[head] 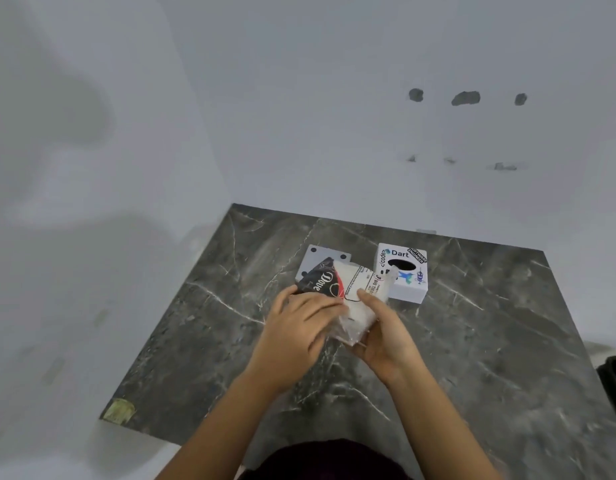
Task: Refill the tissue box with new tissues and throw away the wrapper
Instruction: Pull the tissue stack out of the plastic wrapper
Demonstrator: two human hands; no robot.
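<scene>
A pack of tissues [355,308] in a clear plastic wrapper with a black, red and white printed end [322,280] is held above the dark marble table [472,341]. My left hand [296,334] grips the pack's left side and printed end. From below and the right, my right hand [386,334] cups the pack. The white tissue box [403,271], covered in stickers, stands just behind the pack with its round hole facing up. A flat white panel with dark holes [325,256], its role unclear, lies on the table behind the pack.
The table sits in a corner of pale walls [299,116]. A dark object [615,379] shows at the right edge beyond the table. A yellowish patch [119,410] marks the table's near left corner.
</scene>
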